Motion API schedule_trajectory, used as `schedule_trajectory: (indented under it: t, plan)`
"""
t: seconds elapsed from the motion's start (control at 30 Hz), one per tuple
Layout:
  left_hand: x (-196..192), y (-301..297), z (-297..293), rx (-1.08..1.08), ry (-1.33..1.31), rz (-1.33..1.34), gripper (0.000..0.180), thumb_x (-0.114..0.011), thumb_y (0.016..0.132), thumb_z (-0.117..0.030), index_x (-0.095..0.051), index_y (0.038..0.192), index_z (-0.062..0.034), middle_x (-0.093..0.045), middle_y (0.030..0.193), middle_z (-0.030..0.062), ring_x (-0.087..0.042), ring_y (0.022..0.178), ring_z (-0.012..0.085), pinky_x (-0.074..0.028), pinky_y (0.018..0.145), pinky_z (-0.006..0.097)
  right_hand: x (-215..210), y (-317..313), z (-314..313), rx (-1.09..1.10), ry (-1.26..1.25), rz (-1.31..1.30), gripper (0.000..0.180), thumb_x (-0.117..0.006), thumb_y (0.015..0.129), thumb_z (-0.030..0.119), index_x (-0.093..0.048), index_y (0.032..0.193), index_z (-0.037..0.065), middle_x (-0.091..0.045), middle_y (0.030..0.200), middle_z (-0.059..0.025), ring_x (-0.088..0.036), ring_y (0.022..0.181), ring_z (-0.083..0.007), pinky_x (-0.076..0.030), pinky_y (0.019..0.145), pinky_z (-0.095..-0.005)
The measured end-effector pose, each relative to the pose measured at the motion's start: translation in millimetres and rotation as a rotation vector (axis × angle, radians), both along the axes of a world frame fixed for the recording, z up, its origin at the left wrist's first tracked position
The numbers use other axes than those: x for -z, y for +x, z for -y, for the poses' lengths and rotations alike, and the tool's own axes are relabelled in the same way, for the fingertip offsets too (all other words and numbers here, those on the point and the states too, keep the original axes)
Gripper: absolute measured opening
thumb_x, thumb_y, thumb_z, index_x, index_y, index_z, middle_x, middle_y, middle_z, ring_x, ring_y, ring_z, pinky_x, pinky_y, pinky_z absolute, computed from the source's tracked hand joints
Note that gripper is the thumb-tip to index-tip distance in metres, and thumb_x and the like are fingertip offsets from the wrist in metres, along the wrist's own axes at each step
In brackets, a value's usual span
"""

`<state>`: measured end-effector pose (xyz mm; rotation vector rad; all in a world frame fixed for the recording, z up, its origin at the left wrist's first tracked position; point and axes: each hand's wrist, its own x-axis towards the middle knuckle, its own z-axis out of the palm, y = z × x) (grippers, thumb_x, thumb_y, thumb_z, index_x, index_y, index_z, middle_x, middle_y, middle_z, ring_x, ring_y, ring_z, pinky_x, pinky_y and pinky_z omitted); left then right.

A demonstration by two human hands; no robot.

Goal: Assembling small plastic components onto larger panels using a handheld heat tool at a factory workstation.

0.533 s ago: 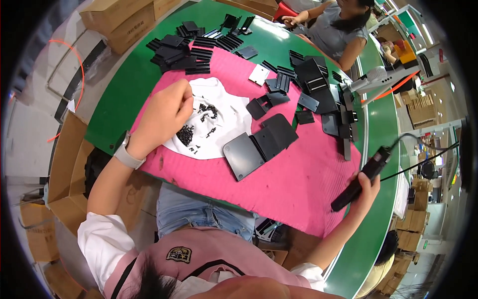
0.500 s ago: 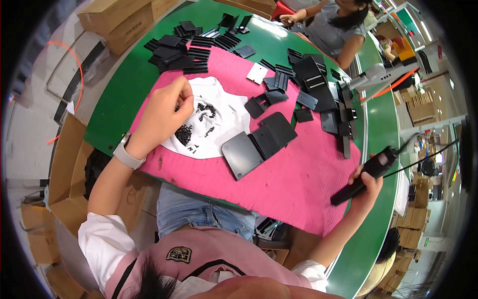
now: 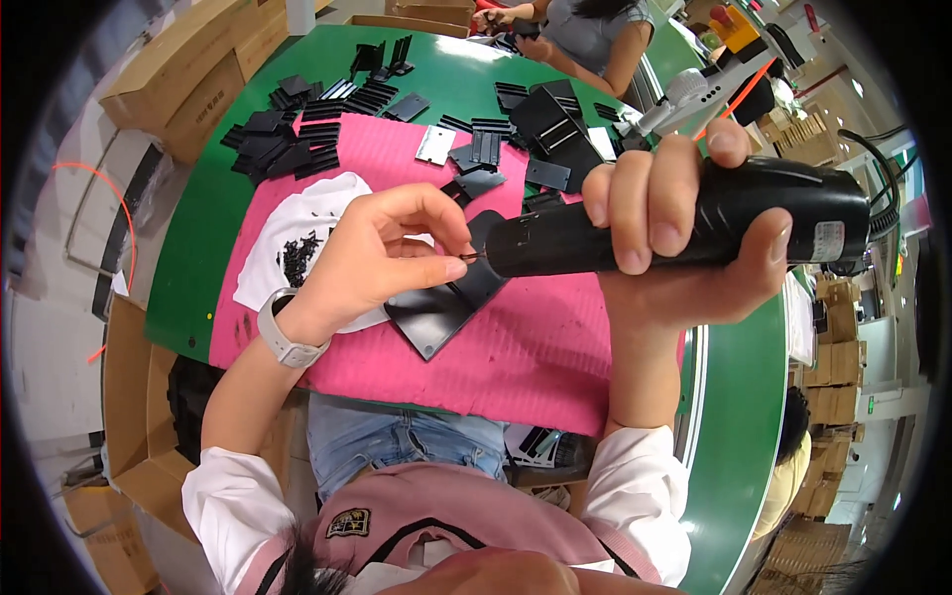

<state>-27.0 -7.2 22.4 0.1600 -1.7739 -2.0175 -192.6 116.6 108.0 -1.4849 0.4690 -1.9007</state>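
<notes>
My right hand (image 3: pixel 684 228) is wrapped round a black electric screwdriver (image 3: pixel 555 241), held level above the table with its bit toward the left. At the bit's tip, my left hand (image 3: pixel 382 243) pinches a small screw (image 3: pixel 470 257) between thumb and forefinger. The fingertips partly cover the screw, so its seating on the bit is hard to make out. Beneath both hands lies a pair of joined flat black panels (image 3: pixel 431 319), partly hidden by the screwdriver. A heap of small black screws (image 3: pixel 297 260) rests on a white cloth (image 3: pixel 256 268), left of my left hand.
The pink mat (image 3: pixel 526 372) covers much of the green table (image 3: pixel 183 268). Black plastic pieces (image 3: pixel 268 144) are piled at the far left, with more black parts (image 3: pixel 550 124) at the far middle. Across the table sits another person (image 3: pixel 595 45). Cardboard boxes (image 3: pixel 188 79) stand at the left.
The screwdriver has come up from the right side to the middle, turning its tip left. My left hand has moved right from over the cloth to meet it. The head view has shifted.
</notes>
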Motion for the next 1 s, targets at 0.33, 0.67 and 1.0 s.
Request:
schedule_trajectory:
  t: [0.33, 0.67, 1.0]
  plan:
    - [11, -1, 5, -0.058, -0.234, 0.07, 0.017, -0.069, 0.073, 0.003, -0.062, 0.088, -0.0005, -0.064, 0.086, 0.0034, -0.062, 0.08, 0.0109, -0.05, 0.072, 0.024, 20, 4, 14, 0.036, 0.083, -0.008, 0.041, -0.048, 0.087, 0.044, -0.048, 0.112, 0.01, -0.048, 0.063, -0.0009, -0.044, 0.048, -0.013, -0.037, 0.058, -0.0312]
    - [16, -1, 11, -0.199, -0.634, 0.402, 0.031, -0.061, 0.086, -0.024, -0.054, 0.105, -0.0001, -0.062, 0.079, 0.0156, -0.062, 0.072, 0.0273, -0.045, 0.062, 0.036, 38, -8, 31, 0.083, 0.182, -0.055, 0.034, -0.047, 0.087, 0.032, -0.047, 0.108, 0.006, -0.045, 0.058, -0.0033, -0.041, 0.043, -0.0136, -0.036, 0.051, -0.03]
    - [47, -11, 15, -0.162, -0.429, 0.397, 0.018, -0.056, 0.088, -0.014, -0.056, 0.1, -0.0008, -0.052, 0.061, 0.0055, -0.051, 0.054, 0.0146, -0.039, 0.053, 0.029, 39, 6, 32, 0.138, 0.245, -0.119, 0.032, -0.05, 0.084, 0.026, -0.045, 0.106, 0.003, -0.045, 0.057, -0.0059, -0.04, 0.041, -0.0141, -0.036, 0.042, -0.0264]
